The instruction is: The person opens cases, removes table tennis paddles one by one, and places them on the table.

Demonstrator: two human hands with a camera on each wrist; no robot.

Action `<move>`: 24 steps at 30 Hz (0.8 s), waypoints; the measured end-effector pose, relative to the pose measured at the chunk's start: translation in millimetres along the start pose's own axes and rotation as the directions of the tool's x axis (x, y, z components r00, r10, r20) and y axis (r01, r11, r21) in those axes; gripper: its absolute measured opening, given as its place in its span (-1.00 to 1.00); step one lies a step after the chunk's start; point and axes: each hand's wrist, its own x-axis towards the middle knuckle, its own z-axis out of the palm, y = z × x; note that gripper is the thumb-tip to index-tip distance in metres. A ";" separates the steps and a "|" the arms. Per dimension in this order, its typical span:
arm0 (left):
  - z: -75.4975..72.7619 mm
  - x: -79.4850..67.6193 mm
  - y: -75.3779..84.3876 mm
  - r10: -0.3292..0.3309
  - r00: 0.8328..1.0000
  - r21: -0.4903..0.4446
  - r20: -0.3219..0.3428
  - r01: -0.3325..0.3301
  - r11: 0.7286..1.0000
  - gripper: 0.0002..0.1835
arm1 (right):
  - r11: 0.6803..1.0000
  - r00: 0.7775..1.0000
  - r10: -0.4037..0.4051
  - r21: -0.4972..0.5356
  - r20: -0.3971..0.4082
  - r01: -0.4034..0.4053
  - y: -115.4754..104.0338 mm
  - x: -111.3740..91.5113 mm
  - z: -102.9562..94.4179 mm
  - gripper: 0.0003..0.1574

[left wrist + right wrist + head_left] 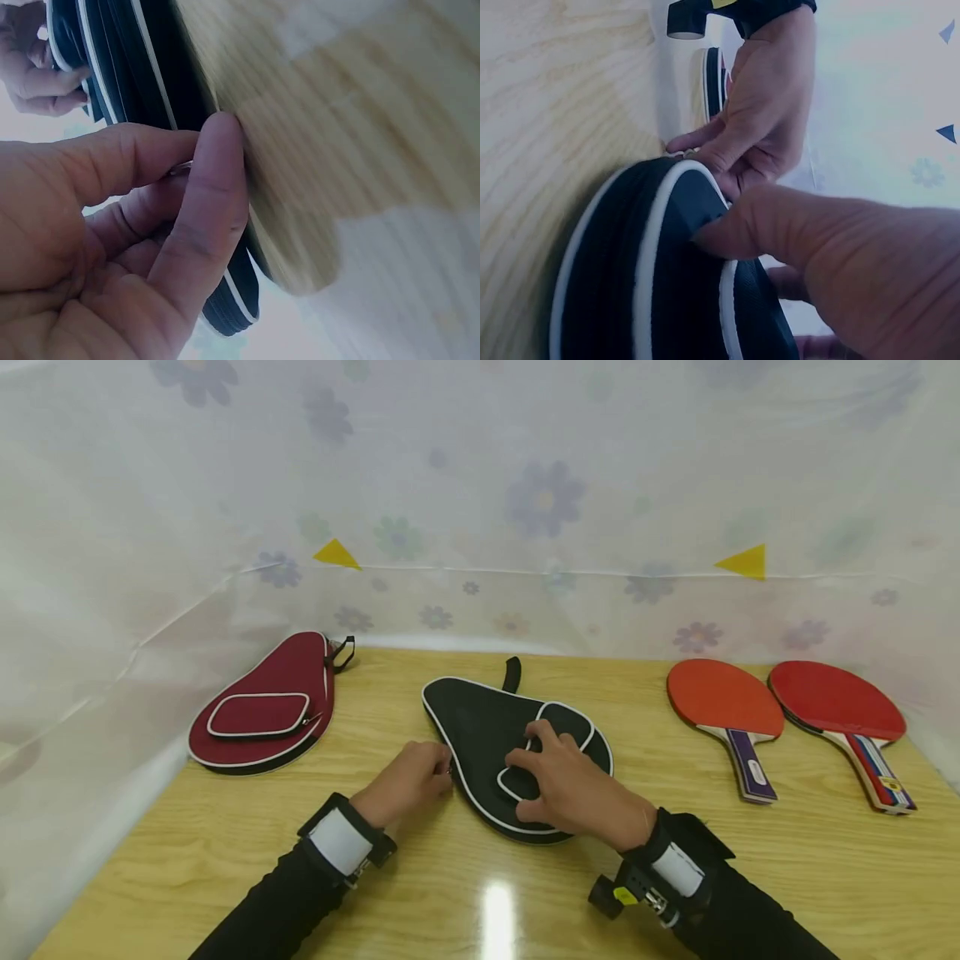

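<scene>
- Head view: the black case (467, 727) lies on the table (420, 893) between the hands, its long axis slanting from the narrow end, far left, to the broad end, near right. The left hand (405, 783) is at its left edge; the right hand (576, 792), fingers bent and spread, rests on the broad half over the pocket (568, 720).
- Same view: wood shows between this case and the maroon case (266, 714) leftward, the orange paddle (723, 697) rightward, and along the near side.
- Left wrist view: thumb and forefinger pinch a small metal piece, apparently a zipper pull (180, 168), at the case's side, close above the wood.
- Right wrist view: the thumb touches the upper face inside the white piping (646, 255); other fingertips are partly hidden, with no grasp showing.
</scene>
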 end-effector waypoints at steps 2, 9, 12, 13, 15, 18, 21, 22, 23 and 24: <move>-1.8 0.5 -0.4 -0.005 1.000 -0.004 0.004 0.005 1.000 -0.70 | 1.000 1.000 -0.027 0.003 0.006 0.027 3.7 -1.4 -2.1 -0.46; -2.0 0.6 -1.0 -0.033 0.999 -0.018 -0.009 0.033 0.999 -0.69 | 0.995 0.994 -0.098 0.032 0.049 0.096 21.6 0.2 -9.0 -0.58; -0.6 0.5 0.7 -0.038 0.999 -0.027 -0.011 0.038 0.999 -0.69 | 0.993 0.994 -0.102 0.060 0.037 0.100 26.6 -0.7 -9.7 -0.61; 0.0 0.5 1.3 -0.042 0.999 -0.029 -0.010 0.042 0.999 -0.69 | 0.994 0.996 -0.093 0.067 0.019 0.091 26.4 -1.4 -8.7 -0.62; 1.0 0.3 2.8 -0.057 0.998 -0.034 -0.008 0.056 0.998 -0.69 | 0.996 0.999 -0.042 0.073 -0.026 0.044 21.1 -3.7 -5.3 -0.57; 1.7 0.4 3.3 -0.068 0.998 -0.026 -0.004 0.068 0.997 -0.69 | 0.995 0.986 0.093 0.054 -0.136 -0.087 7.4 -6.2 5.0 -0.38; 2.2 1.3 3.1 -0.065 0.998 -0.017 -0.003 0.065 0.998 -0.69 | 0.978 0.944 0.206 0.014 -0.256 -0.210 -4.8 -6.8 17.3 -0.23; 2.4 1.7 2.8 -0.065 0.998 -0.015 -0.001 0.065 0.998 -0.69 | 0.974 0.928 0.216 0.001 -0.303 -0.226 -7.1 -6.4 21.1 -0.20; 2.5 2.0 2.6 -0.065 0.998 -0.013 -0.001 0.065 0.998 -0.70 | 0.973 0.914 0.213 -0.013 -0.345 -0.232 -8.7 -5.8 24.5 -0.20; 2.6 2.1 2.5 -0.068 0.998 -0.013 0.001 0.068 0.998 -0.70 | 0.973 0.903 0.201 -0.029 -0.379 -0.229 -9.7 -5.1 27.2 -0.20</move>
